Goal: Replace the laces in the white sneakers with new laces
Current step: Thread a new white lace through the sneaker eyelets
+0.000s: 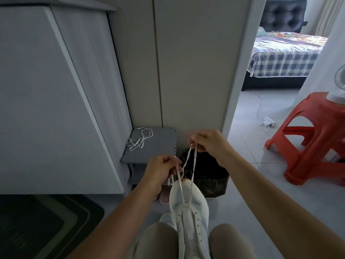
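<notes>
While the white sneaker (188, 219) stands wedged between the person's knees with its toe pointing away, both hands hold the ends of a white lace (194, 160) above and beyond it. The left hand (161, 170) has its fingers curled in, pinching one strand at their tips. From there the strand drops back toward the person to the eyelets nearest the toe. The right hand (206, 142) is higher and farther out, its fingers likewise bent and closed on the other strand. That strand hangs from them in a long, nearly straight run to the same front row of eyelets. A short loose tail dangles below each pinch. The sneaker lies below both sets of fingers, its toe just under the left fingertips and well below the right ones. The other eyelets, closer to the person, show as open holes.

Beyond the left fingers, a second white lace (140, 140) lies in a loose tangle on top of a grey shoe rack (162, 144). Behind the strands, under the right fingers, stands a dark bin (211, 178). Far to the right of the right hand is a red plastic stool (315, 139).
</notes>
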`<state>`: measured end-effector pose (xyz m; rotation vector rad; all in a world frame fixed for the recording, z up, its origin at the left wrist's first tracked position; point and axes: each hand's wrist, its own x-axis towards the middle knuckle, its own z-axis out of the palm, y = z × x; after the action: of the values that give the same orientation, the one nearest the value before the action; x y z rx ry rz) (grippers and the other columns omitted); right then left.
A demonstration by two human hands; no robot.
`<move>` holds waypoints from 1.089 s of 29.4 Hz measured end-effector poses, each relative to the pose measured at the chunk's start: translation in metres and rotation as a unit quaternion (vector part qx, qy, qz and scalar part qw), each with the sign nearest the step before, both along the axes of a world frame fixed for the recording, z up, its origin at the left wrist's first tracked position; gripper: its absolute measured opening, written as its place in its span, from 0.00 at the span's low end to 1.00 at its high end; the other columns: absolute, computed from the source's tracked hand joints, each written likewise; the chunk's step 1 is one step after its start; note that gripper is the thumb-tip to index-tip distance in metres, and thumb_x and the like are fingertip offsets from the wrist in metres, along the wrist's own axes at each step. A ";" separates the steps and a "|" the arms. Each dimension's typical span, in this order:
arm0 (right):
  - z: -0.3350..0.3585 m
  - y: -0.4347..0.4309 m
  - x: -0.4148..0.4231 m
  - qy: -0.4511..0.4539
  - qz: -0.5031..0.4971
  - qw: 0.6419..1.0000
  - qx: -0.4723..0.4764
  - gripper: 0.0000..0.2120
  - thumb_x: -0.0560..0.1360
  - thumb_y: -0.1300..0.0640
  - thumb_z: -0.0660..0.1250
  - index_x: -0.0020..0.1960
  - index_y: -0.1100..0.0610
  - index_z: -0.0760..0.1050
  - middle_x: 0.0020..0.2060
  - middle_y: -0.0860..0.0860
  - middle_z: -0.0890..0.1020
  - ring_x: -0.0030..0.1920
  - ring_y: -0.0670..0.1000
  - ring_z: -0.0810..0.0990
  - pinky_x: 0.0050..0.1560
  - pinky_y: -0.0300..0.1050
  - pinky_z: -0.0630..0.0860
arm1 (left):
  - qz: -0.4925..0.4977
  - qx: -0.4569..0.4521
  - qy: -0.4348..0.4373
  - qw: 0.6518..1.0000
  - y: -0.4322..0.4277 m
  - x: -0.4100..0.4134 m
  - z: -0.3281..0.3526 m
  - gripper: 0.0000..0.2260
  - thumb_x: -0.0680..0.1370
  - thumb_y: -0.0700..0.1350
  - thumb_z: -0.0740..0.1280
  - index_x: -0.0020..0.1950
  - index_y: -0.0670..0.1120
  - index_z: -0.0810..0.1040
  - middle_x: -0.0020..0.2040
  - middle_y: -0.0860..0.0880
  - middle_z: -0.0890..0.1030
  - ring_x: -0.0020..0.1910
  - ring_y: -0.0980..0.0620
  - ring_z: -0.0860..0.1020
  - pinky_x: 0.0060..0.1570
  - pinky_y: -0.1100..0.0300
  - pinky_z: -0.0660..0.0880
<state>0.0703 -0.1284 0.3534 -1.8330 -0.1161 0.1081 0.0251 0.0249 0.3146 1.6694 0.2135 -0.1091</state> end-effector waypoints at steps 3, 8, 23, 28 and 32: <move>-0.001 -0.006 -0.004 0.004 0.000 1.000 0.027 0.06 0.77 0.65 0.61 0.48 0.59 0.76 0.38 0.53 0.81 0.35 0.45 0.80 0.35 0.32 0.77 | 0.052 -0.034 0.004 0.998 0.000 0.001 -0.006 0.10 0.78 0.37 0.63 0.38 0.41 0.78 0.26 0.50 0.79 0.21 0.62 0.71 0.25 0.69 0.68; -0.020 -0.019 -0.019 0.052 -0.034 0.997 0.045 0.07 0.76 0.66 0.63 0.52 0.59 0.75 0.42 0.54 0.83 0.36 0.47 0.82 0.36 0.36 0.79 | 0.183 -0.149 0.030 0.971 0.029 -0.014 -0.023 0.10 0.78 0.37 0.62 0.38 0.40 0.78 0.28 0.48 0.79 0.25 0.57 0.69 0.29 0.65 0.67; 0.015 0.011 -0.017 -0.060 -0.030 0.996 0.061 0.06 0.76 0.67 0.62 0.51 0.61 0.75 0.38 0.51 0.82 0.33 0.42 0.81 0.38 0.36 0.77 | -0.021 0.051 -0.087 0.995 -0.003 0.008 0.058 0.07 0.78 0.39 0.63 0.40 0.43 0.77 0.30 0.48 0.77 0.20 0.62 0.69 0.23 0.69 0.66; 0.040 0.014 -0.013 -0.108 -0.051 0.991 0.068 0.10 0.76 0.70 0.59 0.48 0.61 0.77 0.39 0.52 0.81 0.35 0.44 0.82 0.36 0.35 0.77 | -0.021 -0.017 -0.068 0.997 -0.010 0.013 0.078 0.08 0.78 0.41 0.64 0.40 0.44 0.76 0.29 0.52 0.78 0.20 0.62 0.70 0.27 0.67 0.68; 0.036 0.007 -0.026 -0.165 -0.059 0.981 -0.085 0.13 0.74 0.73 0.58 0.49 0.63 0.78 0.43 0.56 0.81 0.43 0.53 0.82 0.46 0.44 0.80 | 0.012 0.232 -0.103 0.967 0.004 0.001 0.071 0.09 0.78 0.45 0.65 0.54 0.41 0.74 0.48 0.47 0.77 0.43 0.55 0.79 0.41 0.62 0.72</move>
<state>0.0444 -0.1216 0.3899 -2.0121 -0.2361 -0.2792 0.0264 0.0287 0.3856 2.1281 0.1046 0.1437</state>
